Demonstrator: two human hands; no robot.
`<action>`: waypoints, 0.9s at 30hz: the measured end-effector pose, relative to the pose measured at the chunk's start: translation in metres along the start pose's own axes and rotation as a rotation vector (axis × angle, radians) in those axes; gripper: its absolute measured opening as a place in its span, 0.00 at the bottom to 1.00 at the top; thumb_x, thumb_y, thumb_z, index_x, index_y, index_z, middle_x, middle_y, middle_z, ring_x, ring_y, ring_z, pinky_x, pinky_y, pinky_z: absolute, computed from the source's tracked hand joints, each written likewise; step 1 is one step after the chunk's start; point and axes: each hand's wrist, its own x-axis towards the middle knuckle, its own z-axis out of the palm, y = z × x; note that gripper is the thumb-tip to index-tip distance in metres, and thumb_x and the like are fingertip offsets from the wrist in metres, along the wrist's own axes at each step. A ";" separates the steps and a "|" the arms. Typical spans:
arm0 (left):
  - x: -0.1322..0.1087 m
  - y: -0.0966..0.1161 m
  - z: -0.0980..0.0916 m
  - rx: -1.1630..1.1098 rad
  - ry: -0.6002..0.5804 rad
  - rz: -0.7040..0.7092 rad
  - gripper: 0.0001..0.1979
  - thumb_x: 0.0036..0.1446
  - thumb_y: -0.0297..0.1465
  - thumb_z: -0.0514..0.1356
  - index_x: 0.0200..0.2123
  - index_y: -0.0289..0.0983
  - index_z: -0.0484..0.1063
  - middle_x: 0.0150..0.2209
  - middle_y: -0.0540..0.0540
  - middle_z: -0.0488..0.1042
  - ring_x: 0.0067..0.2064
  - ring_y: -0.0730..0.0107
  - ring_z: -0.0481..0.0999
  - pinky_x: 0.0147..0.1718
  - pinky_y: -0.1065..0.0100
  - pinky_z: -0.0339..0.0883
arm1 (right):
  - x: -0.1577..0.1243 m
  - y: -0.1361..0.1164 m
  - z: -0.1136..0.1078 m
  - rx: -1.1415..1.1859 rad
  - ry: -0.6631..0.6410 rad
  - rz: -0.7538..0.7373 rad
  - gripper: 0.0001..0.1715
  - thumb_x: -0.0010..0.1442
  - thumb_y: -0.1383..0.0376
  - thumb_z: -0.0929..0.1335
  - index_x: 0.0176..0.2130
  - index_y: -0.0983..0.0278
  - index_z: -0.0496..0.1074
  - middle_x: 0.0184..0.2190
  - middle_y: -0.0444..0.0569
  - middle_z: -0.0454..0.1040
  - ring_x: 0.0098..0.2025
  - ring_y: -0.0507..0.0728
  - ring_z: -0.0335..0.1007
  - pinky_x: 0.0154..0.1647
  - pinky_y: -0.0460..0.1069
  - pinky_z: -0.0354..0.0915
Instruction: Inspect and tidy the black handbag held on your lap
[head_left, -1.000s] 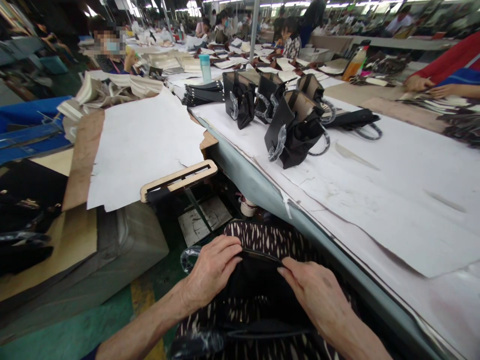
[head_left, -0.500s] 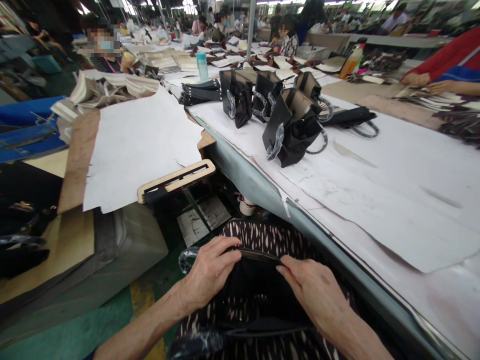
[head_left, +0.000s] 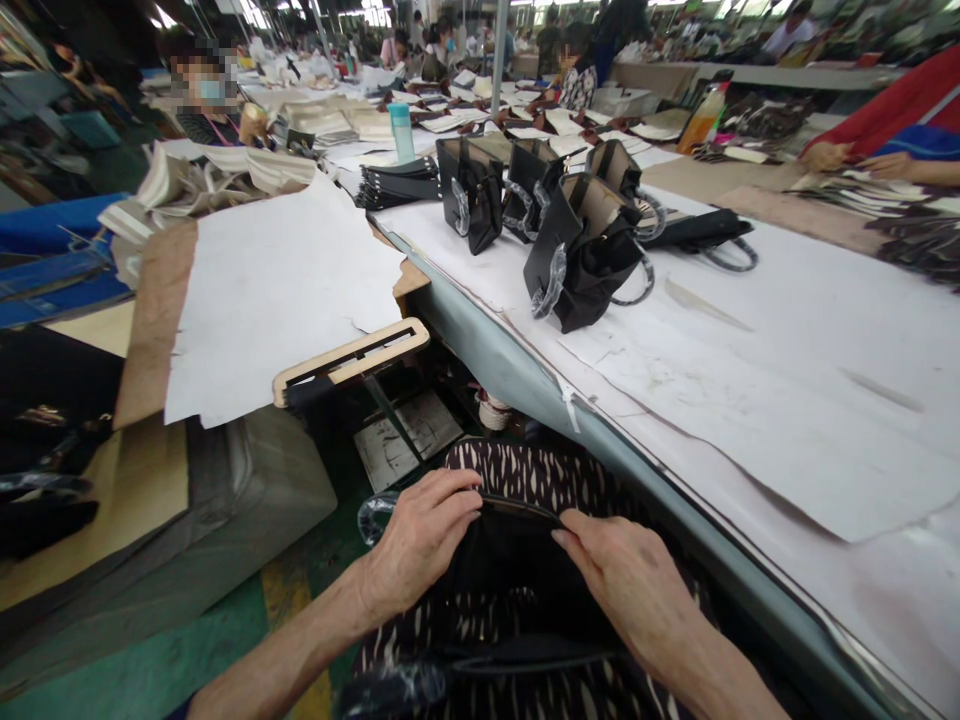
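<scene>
A black handbag point(head_left: 517, 550) lies across my lap, over patterned dark cloth. My left hand point(head_left: 424, 535) pinches the left end of its top edge, thumb and fingers closed on it. At the right end of the same edge, my right hand point(head_left: 619, 560) grips between thumb and fingers. The edge bows slightly between the two hands. One plastic-wrapped handle point(head_left: 377, 518) sticks out beyond my left hand, and another wrapped handle point(head_left: 397, 688) lies nearer to me. The bag's lower part is dark and hard to make out.
Several black handbags point(head_left: 577, 255) stand on the white-covered table point(head_left: 750, 400) to my right. A wooden slotted frame point(head_left: 352, 360) on a stand is ahead left, beside a white sheet point(head_left: 277, 290). A co-worker's red sleeve point(head_left: 892, 110) is at far right; a bottle point(head_left: 402, 133) stands farther back.
My hands keep their hold on the bag's edge with almost no movement. The co-worker's hands at far right have shifted slightly.
</scene>
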 end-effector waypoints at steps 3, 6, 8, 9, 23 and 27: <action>0.000 0.000 0.000 0.002 -0.023 -0.025 0.07 0.57 0.24 0.53 0.38 0.36 0.68 0.44 0.44 0.71 0.45 0.67 0.70 0.45 0.64 0.68 | 0.000 0.000 0.000 0.004 -0.008 0.001 0.13 0.61 0.63 0.58 0.28 0.59 0.67 0.23 0.46 0.74 0.27 0.58 0.72 0.25 0.49 0.53; 0.000 0.000 0.001 0.005 -0.033 -0.034 0.07 0.57 0.24 0.54 0.39 0.36 0.68 0.44 0.44 0.71 0.46 0.67 0.70 0.46 0.64 0.67 | 0.000 0.001 0.000 0.011 -0.009 0.000 0.13 0.61 0.63 0.58 0.29 0.59 0.67 0.23 0.46 0.74 0.27 0.58 0.71 0.26 0.49 0.53; 0.000 -0.001 0.001 0.009 -0.029 -0.030 0.07 0.57 0.24 0.54 0.39 0.36 0.68 0.44 0.44 0.71 0.46 0.67 0.70 0.46 0.64 0.67 | 0.001 0.000 0.000 0.010 -0.016 0.000 0.13 0.61 0.63 0.57 0.29 0.59 0.67 0.23 0.46 0.74 0.27 0.58 0.71 0.26 0.49 0.53; 0.000 -0.001 0.001 0.010 -0.027 -0.029 0.07 0.57 0.24 0.54 0.39 0.36 0.68 0.44 0.44 0.71 0.45 0.67 0.70 0.45 0.64 0.67 | 0.001 0.000 -0.001 0.009 -0.019 0.002 0.13 0.61 0.63 0.57 0.29 0.59 0.67 0.23 0.46 0.74 0.27 0.58 0.71 0.26 0.49 0.53; 0.003 0.003 -0.001 -0.069 -0.132 -0.107 0.04 0.58 0.25 0.53 0.35 0.37 0.65 0.45 0.46 0.69 0.46 0.68 0.68 0.46 0.66 0.63 | 0.002 -0.001 -0.002 0.024 -0.023 0.005 0.13 0.61 0.64 0.58 0.29 0.60 0.67 0.23 0.46 0.74 0.27 0.58 0.71 0.25 0.48 0.51; 0.011 0.005 -0.005 -0.057 -0.236 -0.154 0.04 0.58 0.26 0.52 0.31 0.37 0.64 0.42 0.48 0.69 0.43 0.68 0.67 0.44 0.66 0.61 | 0.002 -0.002 -0.003 0.031 0.000 -0.018 0.13 0.61 0.64 0.58 0.28 0.60 0.67 0.23 0.46 0.73 0.26 0.56 0.70 0.25 0.48 0.50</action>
